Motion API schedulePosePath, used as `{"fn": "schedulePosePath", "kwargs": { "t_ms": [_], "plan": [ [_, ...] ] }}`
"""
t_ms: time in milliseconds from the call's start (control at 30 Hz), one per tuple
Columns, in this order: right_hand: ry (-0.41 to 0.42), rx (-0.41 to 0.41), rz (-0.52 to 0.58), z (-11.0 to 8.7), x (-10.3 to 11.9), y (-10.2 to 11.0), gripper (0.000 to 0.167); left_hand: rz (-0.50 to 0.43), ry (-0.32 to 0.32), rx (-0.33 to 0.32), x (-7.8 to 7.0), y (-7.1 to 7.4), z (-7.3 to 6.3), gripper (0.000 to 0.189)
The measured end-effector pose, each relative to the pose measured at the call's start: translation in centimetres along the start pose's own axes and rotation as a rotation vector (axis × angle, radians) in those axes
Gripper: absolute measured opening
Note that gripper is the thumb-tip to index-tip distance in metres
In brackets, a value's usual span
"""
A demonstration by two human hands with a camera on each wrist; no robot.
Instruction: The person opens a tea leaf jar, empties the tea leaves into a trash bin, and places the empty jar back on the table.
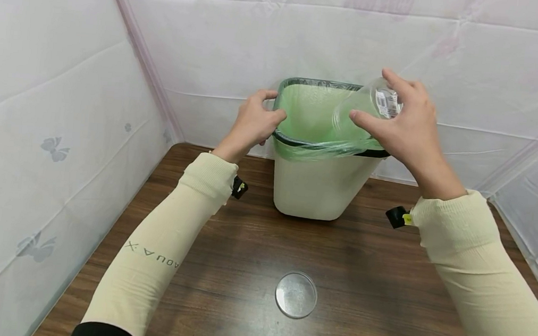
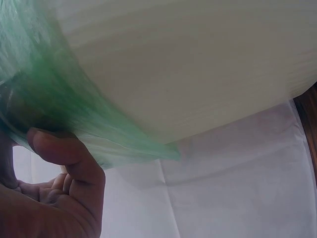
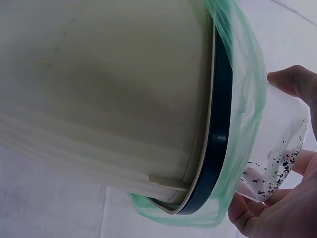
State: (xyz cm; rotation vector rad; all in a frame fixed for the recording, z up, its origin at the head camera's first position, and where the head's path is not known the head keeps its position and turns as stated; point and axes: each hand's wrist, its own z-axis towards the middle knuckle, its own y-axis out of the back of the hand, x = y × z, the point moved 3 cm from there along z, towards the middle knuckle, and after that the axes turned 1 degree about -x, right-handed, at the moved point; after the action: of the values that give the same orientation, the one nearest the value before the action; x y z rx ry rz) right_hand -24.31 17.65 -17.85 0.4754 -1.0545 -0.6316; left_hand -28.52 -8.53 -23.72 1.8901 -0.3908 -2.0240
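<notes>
A cream trash bin (image 1: 317,188) stands on the table, lined with a green plastic bag (image 1: 320,150) folded over its dark rim. My left hand (image 1: 256,118) grips the bin's left rim through the bag; in the left wrist view its fingers (image 2: 59,148) curl at the bag's edge. Over the right side of the bin's mouth, my right hand (image 1: 412,119) holds a clear plastic jar (image 1: 365,103) between thumb and fingers. The jar is tilted, its mouth toward the bin and its barcode label facing up. Dark specks show on the jar (image 3: 277,144) in the right wrist view.
A round clear lid (image 1: 296,295) lies on the brown wooden table (image 1: 232,261) in front of the bin. White sheeting (image 1: 213,40) hangs behind the bin and along both sides.
</notes>
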Motion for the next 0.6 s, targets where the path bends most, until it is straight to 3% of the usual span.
{"fn": "schedulePosePath", "kwargs": {
  "t_ms": [467, 600],
  "plan": [
    [0.035, -0.014, 0.018, 0.24, 0.38, -0.04, 0.079, -0.009, 0.005, 0.012, 0.11, 0.23, -0.06, 0.06],
    [0.078, -0.072, 0.048, 0.27, 0.5, -0.14, 0.081, -0.011, 0.003, 0.016, 0.03, 0.17, -0.14, 0.06]
  ]
}}
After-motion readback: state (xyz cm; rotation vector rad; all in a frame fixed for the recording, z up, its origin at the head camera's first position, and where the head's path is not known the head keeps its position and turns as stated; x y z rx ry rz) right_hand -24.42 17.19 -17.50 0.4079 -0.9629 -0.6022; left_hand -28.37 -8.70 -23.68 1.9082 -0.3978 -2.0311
